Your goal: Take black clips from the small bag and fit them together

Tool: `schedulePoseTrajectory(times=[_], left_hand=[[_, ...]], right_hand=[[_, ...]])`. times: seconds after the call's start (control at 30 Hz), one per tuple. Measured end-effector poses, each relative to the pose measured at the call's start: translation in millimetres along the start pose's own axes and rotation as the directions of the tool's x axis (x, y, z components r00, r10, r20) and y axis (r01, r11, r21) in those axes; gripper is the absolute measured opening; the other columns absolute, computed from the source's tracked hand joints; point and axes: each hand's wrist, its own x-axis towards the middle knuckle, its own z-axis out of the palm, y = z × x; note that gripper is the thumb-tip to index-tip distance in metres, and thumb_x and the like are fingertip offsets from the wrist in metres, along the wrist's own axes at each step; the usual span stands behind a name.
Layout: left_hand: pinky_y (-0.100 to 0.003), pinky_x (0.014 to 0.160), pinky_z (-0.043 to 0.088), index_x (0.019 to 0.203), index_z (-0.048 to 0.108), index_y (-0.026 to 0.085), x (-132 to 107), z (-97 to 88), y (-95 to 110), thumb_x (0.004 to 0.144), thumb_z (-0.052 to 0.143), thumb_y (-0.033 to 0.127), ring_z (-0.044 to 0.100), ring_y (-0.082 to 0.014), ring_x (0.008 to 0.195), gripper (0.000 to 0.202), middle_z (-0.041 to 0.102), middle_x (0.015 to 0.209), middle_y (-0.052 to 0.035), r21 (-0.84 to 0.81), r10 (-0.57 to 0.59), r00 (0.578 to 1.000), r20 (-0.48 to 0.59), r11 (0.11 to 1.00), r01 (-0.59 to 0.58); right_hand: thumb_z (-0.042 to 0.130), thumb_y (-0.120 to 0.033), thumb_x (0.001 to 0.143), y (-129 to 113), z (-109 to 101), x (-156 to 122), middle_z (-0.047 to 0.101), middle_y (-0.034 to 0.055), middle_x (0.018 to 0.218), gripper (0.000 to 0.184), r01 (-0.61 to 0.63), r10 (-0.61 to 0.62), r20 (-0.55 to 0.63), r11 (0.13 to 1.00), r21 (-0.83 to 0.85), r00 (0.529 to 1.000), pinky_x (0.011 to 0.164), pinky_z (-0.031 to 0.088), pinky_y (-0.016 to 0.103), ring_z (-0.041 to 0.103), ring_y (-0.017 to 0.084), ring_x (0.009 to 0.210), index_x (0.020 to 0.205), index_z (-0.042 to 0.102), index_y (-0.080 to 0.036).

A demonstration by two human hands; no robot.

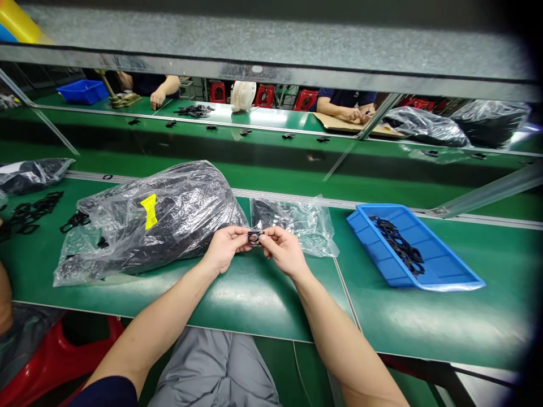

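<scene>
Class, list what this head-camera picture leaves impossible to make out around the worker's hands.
Head view, small black frame-shaped part between left hand and right hand: too small, hands cover its edges.
Head view, yellow label on large clear plastic bag: print too small.
Head view, bag's dark contents: glare and crumpled film hide their shapes.

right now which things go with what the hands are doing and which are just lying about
Likely in use: black part, pinched by left hand and right hand; big bag of black parts; blue tray with like parts.
Lying about: small clear bag; loose parts at far left; white fan; far blue bin.
</scene>
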Motion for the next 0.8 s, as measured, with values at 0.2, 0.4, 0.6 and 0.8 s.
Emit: schedulePoseTrajectory(times=[0.2, 0.4, 0.6, 0.8], left_hand=[[-0.025, 0.063, 0.055, 0.086, 0.069, 0.009, -0.8, -0.5, 4.8, 0.067, 0.078, 0.019, 0.069, -0.0161, 0.07, 0.023, 0.073, 0.08, -0.009, -0.015, -0.052, 0.998, 0.044, 0.998, 0.053], [-0.026, 0.066, 0.055, 0.088, 0.068, 0.01, -1.4, -1.6, 4.4, 0.068, 0.076, 0.016, 0.07, -0.0181, 0.074, 0.023, 0.073, 0.083, -0.0093, -0.042, -0.053, 0.994, 0.098, 0.997, 0.057], [-0.023, 0.063, 0.053, 0.086, 0.069, 0.011, -1.7, -3.8, 3.2, 0.067, 0.078, 0.02, 0.069, -0.0155, 0.072, 0.023, 0.074, 0.082, -0.0083, -0.002, -0.039, 0.992, 0.118, 0.999, 0.039], [-0.023, 0.065, 0.053, 0.09, 0.071, 0.011, 0.1, -5.3, 2.5, 0.067, 0.078, 0.022, 0.07, -0.016, 0.074, 0.026, 0.074, 0.084, -0.0088, 0.011, -0.057, 0.988, 0.144, 0.998, 0.056]], right_hand=[[0.066, -0.05, 0.076, 2.6, 3.7, 2.0, 0.06, -0.0014, 0.059, 0.031, -0.029, 0.026, -0.054, 0.998, -0.048, 0.998, 0.04, 0.04, 0.022, 0.049, 0.009, 0.043, 0.077, 0.059, -0.019], [0.068, -0.051, 0.074, 2.6, 3.1, 2.7, 0.061, -0.0012, 0.058, 0.034, -0.052, 0.051, -0.057, 0.998, -0.019, 0.997, 0.038, 0.04, 0.021, 0.05, 0.009, 0.042, 0.077, 0.059, -0.019], [0.068, -0.05, 0.075, 5.0, 2.1, 3.2, 0.061, -0.0019, 0.058, 0.032, -0.059, 0.058, -0.04, 0.998, -0.008, 0.998, 0.038, 0.039, 0.019, 0.05, 0.008, 0.041, 0.076, 0.059, -0.019], [0.068, -0.048, 0.075, 3.3, 2.1, 2.3, 0.059, -0.0024, 0.057, 0.031, -0.044, 0.043, -0.051, 0.999, -0.016, 0.998, 0.038, 0.039, 0.02, 0.049, 0.008, 0.041, 0.076, 0.058, -0.019]])
